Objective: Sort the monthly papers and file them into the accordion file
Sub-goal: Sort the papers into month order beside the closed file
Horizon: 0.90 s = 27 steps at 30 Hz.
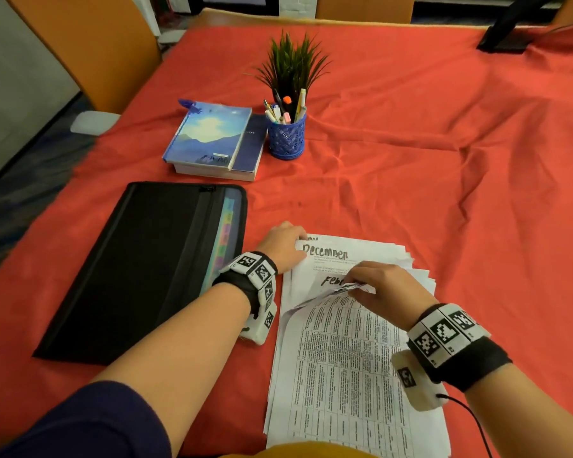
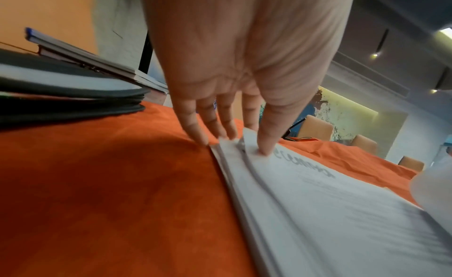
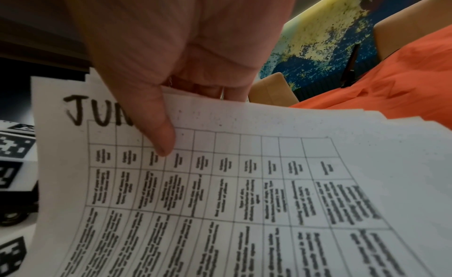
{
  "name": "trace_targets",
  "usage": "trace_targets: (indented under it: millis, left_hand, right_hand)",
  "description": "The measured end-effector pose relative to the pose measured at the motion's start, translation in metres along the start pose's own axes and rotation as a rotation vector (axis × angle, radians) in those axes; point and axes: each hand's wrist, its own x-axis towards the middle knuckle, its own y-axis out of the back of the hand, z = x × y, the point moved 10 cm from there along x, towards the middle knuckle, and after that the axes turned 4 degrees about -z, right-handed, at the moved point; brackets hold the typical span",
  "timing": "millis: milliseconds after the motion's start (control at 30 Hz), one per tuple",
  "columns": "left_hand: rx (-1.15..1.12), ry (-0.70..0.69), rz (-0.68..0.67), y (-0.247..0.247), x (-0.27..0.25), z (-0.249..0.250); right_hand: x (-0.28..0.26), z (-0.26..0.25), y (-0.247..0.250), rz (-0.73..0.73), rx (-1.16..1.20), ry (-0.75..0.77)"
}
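Note:
A stack of white monthly papers [image 1: 371, 256] lies on the red cloth in front of me. Sheets headed "December" and "Feb…" show in the head view. My left hand [image 1: 283, 246] presses the stack's top-left corner, thumb on the December sheet [image 2: 342, 194] and fingertips [image 2: 203, 138] at the paper edge. My right hand [image 1: 382, 285] pinches the top edge of a table-printed sheet [image 1: 344, 358] and lifts it toward me. In the right wrist view this sheet [image 3: 244, 184] reads "JUN…", with the thumb [image 3: 156, 130] on top. The black accordion file [image 1: 146, 272] lies flat to the left, coloured tabs at its right edge.
Two stacked books [image 1: 212, 140], a blue mesh pen cup [image 1: 286, 137] and a small potted plant [image 1: 291, 67] stand behind the file. Orange chairs [image 1: 90, 51] ring the table. A black object [image 1: 510, 31] sits at the far right corner.

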Motion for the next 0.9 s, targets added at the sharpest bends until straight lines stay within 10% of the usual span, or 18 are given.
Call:
trace_targets:
  millis: [133,900]
  left_hand:
    - [-0.060,-0.076,0.209,0.024,-0.009,0.009]
    - [-0.994,0.001,-0.070,0.000,-0.035,0.016]
  right_hand:
    - [-0.003,0.003,0.005,0.076,0.004,0.003]
    - [0.004,-0.003,0.002,0.065,-0.037,0.027]
